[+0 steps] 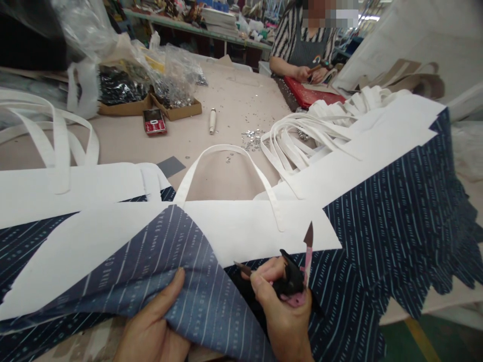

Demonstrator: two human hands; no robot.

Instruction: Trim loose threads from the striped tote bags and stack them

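Note:
A tote bag [241, 226] of white and navy striped cloth lies in front of me, its white handle looping toward the table's middle. My left hand [154, 327] pinches a folded-over corner of the striped cloth [181, 271], thumb on top. My right hand [283, 311] is closed round small pink-handled snips [302, 271], blades open and pointing up over the bag's striped panel.
More bags are stacked at right [396, 171] and left [56, 186]. Further back lie a red phone [154, 122], a white-handled tool [213, 120], loose metal bits [251, 138] and cardboard trays of hardware [177, 103]. A person in a striped top [302, 40] works over a red tray [313, 93].

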